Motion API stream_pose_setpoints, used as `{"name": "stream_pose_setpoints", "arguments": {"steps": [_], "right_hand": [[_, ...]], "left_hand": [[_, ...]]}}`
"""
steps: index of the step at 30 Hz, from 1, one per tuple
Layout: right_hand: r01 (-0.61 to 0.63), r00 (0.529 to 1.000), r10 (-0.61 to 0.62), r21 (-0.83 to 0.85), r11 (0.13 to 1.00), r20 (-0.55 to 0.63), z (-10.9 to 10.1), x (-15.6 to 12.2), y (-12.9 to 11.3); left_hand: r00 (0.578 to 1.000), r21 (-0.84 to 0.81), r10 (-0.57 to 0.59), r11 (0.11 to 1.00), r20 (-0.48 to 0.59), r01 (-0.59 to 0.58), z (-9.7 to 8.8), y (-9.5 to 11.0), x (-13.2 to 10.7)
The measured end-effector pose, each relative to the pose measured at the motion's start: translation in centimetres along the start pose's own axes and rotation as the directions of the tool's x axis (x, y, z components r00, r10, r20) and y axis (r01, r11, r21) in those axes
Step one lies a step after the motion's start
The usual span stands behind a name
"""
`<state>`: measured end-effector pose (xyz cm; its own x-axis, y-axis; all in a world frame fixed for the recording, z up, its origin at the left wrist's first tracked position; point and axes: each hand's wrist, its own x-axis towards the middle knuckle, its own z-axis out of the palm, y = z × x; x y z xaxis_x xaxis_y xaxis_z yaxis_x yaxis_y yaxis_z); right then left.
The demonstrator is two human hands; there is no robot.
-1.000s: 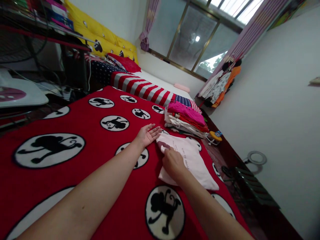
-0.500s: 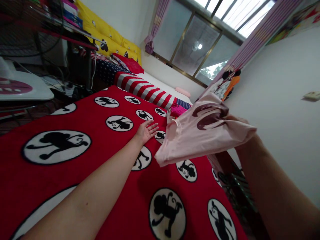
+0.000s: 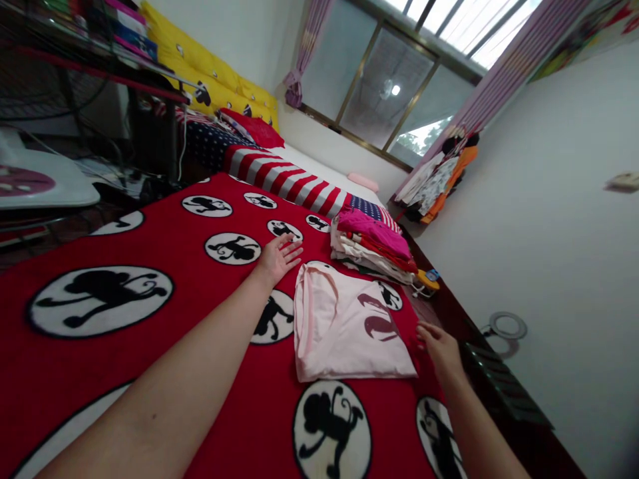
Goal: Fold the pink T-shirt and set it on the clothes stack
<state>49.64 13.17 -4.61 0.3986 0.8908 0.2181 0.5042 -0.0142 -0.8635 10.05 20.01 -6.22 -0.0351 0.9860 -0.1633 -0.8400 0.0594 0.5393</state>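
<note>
A pale pink T-shirt (image 3: 344,332) with a dark maroon print lies folded on the red blanket (image 3: 200,372), which is patterned with black monkeys in white ovals. Just beyond its left edge, my left hand (image 3: 280,258) hovers palm up with fingers spread, holding nothing. My right hand (image 3: 439,346) is off the shirt's right side, apart from the cloth, its fingers loosely extended and nothing in them. Behind the shirt stands a stack of folded clothes (image 3: 374,243), bright pink on top with red and white layers below.
A bed with a stars-and-stripes cover (image 3: 299,186) stands at the back beneath the window. Clothes hang (image 3: 444,173) by the right wall. A ring-shaped light (image 3: 508,326) and a dark wooden edge (image 3: 449,313) run along the right. A white stool-like seat (image 3: 44,179) is at left.
My right hand has let go of the pink T-shirt, which came down flat onto the blanket. That hand is now lower, and the clothes stack shows. My left hand has barely moved.
</note>
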Motion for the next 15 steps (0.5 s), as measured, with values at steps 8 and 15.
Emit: {"name": "stream_pose_setpoints", "arguments": {"steps": [8, 15], "right_hand": [[0.411, 0.903, -0.393, -0.085, 0.908, 0.174, 5.1, -1.6, -6.8], [0.516, 0.821, -0.466, -0.077, 0.853, 0.329, 6.2, -6.1, -3.4]], "left_hand": [[0.939, 0.471, 0.311, 0.812, 0.149, -0.344, 2.4, -2.8, -0.5], [0.721, 0.703, 0.17, 0.159, 0.672, -0.693, 4.5, -7.1, -2.7]]}}
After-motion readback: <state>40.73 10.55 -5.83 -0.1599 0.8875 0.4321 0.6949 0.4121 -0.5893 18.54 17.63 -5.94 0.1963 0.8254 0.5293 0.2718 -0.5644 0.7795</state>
